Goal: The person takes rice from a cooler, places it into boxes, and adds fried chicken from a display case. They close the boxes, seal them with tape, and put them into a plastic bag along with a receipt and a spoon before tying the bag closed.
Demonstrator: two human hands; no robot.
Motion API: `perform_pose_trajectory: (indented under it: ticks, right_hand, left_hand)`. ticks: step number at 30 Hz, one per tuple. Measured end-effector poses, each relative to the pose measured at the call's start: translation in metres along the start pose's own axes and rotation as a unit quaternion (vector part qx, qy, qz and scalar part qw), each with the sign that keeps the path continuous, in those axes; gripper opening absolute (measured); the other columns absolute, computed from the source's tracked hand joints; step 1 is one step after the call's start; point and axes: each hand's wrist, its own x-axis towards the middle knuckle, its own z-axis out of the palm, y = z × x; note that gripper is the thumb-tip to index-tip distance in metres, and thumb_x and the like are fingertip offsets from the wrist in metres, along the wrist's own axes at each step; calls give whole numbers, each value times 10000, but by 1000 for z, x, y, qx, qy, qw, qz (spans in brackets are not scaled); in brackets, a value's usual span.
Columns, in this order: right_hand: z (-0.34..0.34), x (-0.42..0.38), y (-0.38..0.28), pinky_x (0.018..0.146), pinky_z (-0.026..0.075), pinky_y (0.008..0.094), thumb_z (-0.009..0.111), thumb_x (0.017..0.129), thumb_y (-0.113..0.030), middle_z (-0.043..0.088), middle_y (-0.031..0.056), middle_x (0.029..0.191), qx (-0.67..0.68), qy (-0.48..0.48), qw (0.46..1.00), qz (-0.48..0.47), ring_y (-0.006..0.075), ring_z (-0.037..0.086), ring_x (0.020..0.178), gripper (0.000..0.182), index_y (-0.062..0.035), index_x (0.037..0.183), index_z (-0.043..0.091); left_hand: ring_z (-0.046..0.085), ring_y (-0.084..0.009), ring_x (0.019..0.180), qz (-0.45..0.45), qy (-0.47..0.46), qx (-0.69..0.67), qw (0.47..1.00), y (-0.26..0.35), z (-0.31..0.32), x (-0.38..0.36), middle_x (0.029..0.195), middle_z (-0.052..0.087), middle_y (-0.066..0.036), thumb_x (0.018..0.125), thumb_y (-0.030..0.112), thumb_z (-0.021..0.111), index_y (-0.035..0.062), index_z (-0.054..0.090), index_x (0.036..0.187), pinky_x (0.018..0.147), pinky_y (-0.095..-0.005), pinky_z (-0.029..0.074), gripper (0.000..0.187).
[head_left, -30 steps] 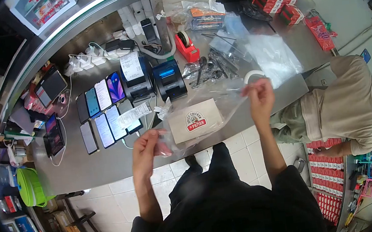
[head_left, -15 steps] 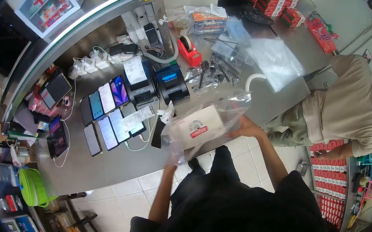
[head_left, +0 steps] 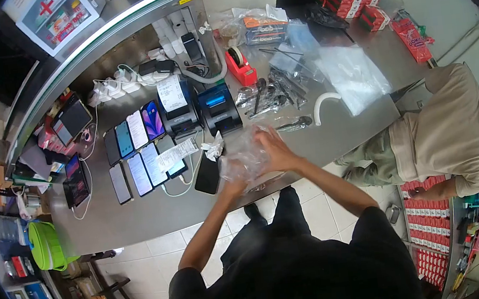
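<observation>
Both my hands are together over the front of the steel counter (head_left: pixel 140 211), bunching the top of a clear plastic bag (head_left: pixel 244 156). My left hand (head_left: pixel 232 177) grips the bag's left side. My right hand (head_left: pixel 273 148) closes over its right side. The printed box seen inside the bag earlier is hidden under the crumpled plastic and my hands. A black phone (head_left: pixel 207 175) lies flat just left of the bag, and a crumpled paper scrap (head_left: pixel 214 147) sits behind it.
Several phones (head_left: pixel 133 152) lie in rows at left beside two receipt printers (head_left: pixel 196 107). A red tape dispenser (head_left: pixel 240 65), wrapped cutlery (head_left: pixel 263 96), and clear bags (head_left: pixel 352 74) fill the back. Another person (head_left: pixel 444 132) crouches at right by red boxes (head_left: pixel 428 222).
I lowered the bag with the box onto the counter. My hands, wide apart a second ago, have come together and gathered the bag's opening over the box.
</observation>
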Motion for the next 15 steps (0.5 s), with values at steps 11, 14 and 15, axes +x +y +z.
perform_pose_trajectory:
  ticks: [11, 14, 15]
  right_hand:
    - [33, 16, -18, 792, 368, 421, 638, 593, -104, 486, 195, 1000, 315, 202, 921, 109, 359, 465, 907, 424, 19, 987, 543]
    - [40, 20, -56, 813, 350, 430, 596, 576, -97, 477, 177, 992, 99, 265, 956, 84, 334, 449, 932, 416, 36, 966, 539]
    - [43, 18, -65, 831, 338, 437, 571, 560, -84, 474, 167, 983, 6, 266, 959, 99, 325, 439, 945, 412, 48, 949, 539]
  left_hand:
    - [259, -418, 1259, 67, -15, 158, 985, 68, -38, 12, 1337, 301, -246, 688, 431, 664, 17, 399, 1212, 1033, -535, 154, 718]
    - [360, -362, 1188, 23, 52, 163, 985, 73, 2, 6, 1221, 431, -204, 755, 482, 552, 29, 487, 1126, 1027, -490, 174, 589]
    - [372, -354, 1168, -1, 84, 141, 986, 75, 9, 10, 1194, 445, -196, 760, 469, 550, 32, 497, 1104, 1018, -483, 187, 559]
